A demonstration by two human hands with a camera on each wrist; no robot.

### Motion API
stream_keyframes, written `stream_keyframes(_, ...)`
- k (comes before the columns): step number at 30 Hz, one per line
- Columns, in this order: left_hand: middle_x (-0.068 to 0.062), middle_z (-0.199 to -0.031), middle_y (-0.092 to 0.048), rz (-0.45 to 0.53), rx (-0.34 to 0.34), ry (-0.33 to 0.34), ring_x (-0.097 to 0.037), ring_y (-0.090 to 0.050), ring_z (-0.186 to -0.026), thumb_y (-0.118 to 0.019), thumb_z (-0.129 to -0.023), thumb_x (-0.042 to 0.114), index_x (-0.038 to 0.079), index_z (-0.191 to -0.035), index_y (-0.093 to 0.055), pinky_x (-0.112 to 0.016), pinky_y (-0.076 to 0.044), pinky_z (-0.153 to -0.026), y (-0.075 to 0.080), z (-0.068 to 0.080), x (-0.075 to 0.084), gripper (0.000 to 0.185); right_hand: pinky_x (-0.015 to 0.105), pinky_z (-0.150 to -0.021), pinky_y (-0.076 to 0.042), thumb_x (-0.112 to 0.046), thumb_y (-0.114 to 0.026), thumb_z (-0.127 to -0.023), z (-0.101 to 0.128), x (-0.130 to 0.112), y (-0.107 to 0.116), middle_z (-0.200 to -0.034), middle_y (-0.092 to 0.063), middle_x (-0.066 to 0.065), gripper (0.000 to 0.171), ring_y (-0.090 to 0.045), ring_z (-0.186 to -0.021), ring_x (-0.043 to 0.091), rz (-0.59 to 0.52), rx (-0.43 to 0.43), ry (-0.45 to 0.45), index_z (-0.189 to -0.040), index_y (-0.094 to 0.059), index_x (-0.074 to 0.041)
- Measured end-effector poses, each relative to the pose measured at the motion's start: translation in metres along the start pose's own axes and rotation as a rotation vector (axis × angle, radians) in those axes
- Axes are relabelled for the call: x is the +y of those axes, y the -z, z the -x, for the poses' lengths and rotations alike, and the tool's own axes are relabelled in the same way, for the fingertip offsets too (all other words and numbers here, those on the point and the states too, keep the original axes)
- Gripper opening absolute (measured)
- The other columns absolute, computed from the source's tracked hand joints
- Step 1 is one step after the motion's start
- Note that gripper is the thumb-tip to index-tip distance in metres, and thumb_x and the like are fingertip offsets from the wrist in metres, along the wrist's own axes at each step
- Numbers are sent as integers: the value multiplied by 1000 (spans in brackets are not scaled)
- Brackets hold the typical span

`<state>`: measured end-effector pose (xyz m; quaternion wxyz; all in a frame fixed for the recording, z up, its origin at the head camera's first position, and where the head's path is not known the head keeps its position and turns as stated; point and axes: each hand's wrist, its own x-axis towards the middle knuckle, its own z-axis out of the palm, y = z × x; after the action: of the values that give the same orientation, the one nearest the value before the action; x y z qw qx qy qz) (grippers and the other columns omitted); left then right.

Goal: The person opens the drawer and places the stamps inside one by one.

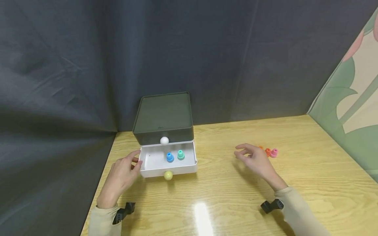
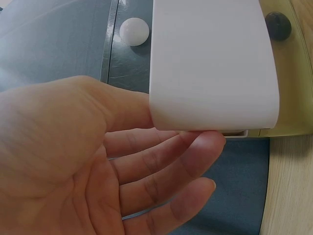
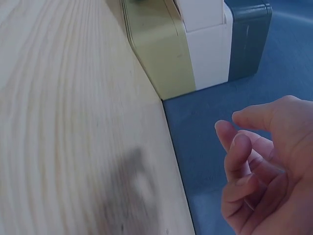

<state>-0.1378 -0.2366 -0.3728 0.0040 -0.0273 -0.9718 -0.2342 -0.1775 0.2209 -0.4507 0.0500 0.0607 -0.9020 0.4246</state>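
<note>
A white drawer [image 1: 183, 169] with a yellow ball knob [image 1: 168, 175] is pulled out from a dark grey drawer cabinet [image 1: 165, 113]. My left hand [image 1: 121, 173] holds the drawer's left side near the front corner, its thumb partly hidden behind the white front [image 2: 215, 63] in the left wrist view. Inside the drawer stand a small blue stepped peg [image 1: 170, 157] and a green one [image 1: 180, 154]. My right hand [image 1: 255, 160] hovers over the table, fingers loosely bent, holding nothing. Right behind it are a pink peg [image 1: 274, 152], a red-orange peg [image 1: 267, 152] and an orange piece mostly hidden.
Above the pulled-out drawer is another with a white knob [image 1: 164, 141]. Below it, the wrist views show a yellow-green section [image 3: 161, 54], with a dark knob [image 2: 278, 26]. A dark curtain [image 1: 206, 65] hangs behind the wooden table [image 1: 230, 203]; a patterned panel [image 1: 351, 108] borders the right.
</note>
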Motion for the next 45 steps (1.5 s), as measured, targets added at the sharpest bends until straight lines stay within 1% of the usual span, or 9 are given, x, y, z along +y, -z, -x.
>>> stream_keyframes(6,-24,-125,-74,1,3,-4,-31,-75,-97,-63,-105,17,-1,-150,-56,-39,-57,-73,-1,0,0,49,28,-59,-53,-24,-72,-102,3,13,9,-104,-80,18,35,-76,-79,28,-11,-2,-27,-130,-72,-2)
stream_keyframes(11,-24,-125,-74,4,5,0,-30,-75,-97,-63,-105,17,-1,-150,-56,-38,-57,-72,-1,1,0,49,24,-66,-54,-26,-72,-103,7,22,18,-106,-80,20,37,-75,-82,23,23,25,-22,-131,-71,-2)
stream_keyframes(15,-23,-125,-74,3,11,-3,-30,-75,-97,-63,-105,16,-1,-150,-57,-39,-57,-73,0,1,0,48,27,-54,-49,-29,-70,-104,11,31,27,-108,-79,22,41,-73,-72,24,29,28,-33,-134,-69,-1)
stream_keyframes(18,-23,-125,-74,5,9,-3,-31,-75,-97,-63,-105,17,-1,-150,-56,-39,-57,-73,0,0,0,48,27,-53,-48,-32,-68,-105,14,38,35,-110,-78,23,43,-75,-78,29,50,30,-47,-136,-68,-2)
stream_keyframes(22,-23,-125,-74,10,3,1,-31,-75,-98,-63,-105,16,-2,-151,-56,-39,-58,-73,0,0,0,49,26,-61,-52,-34,-68,-105,17,45,44,-111,-79,22,43,-75,-95,26,71,42,-70,-136,-69,-3)
stream_keyframes(26,-23,-125,-74,12,2,4,-31,-75,-98,-64,-105,16,-2,-151,-55,-39,-57,-72,0,0,0,50,27,-59,-54,-33,-68,-105,19,53,50,-115,-77,25,43,-73,-83,12,59,39,-93,-137,-68,-3)
stream_keyframes(29,-23,-125,-74,12,0,6,-31,-75,-98,-64,-105,16,-2,-151,-55,-38,-57,-72,0,0,0,50,28,-57,-53,-31,-69,-105,20,59,55,-117,-76,28,45,-72,-73,7,57,43,-110,-138,-65,-1)
stream_keyframes(36,-23,-125,-74,16,-3,10,-31,-75,-99,-63,-105,17,-2,-151,-55,-37,-56,-72,0,1,1,50,28,-56,-52,-33,-67,-106,22,71,68,-116,-76,31,50,-69,-63,12,61,53,-146,-142,-61,1)
stream_keyframes(45,-23,-125,-74,16,2,-2,-31,-75,-99,-63,-106,17,-1,-151,-56,-39,-57,-73,0,0,-1,49,27,-56,-50,-38,-58,-110,24,89,79,-118,-75,33,57,-67,-61,10,75,48,-190,-147,-54,5)
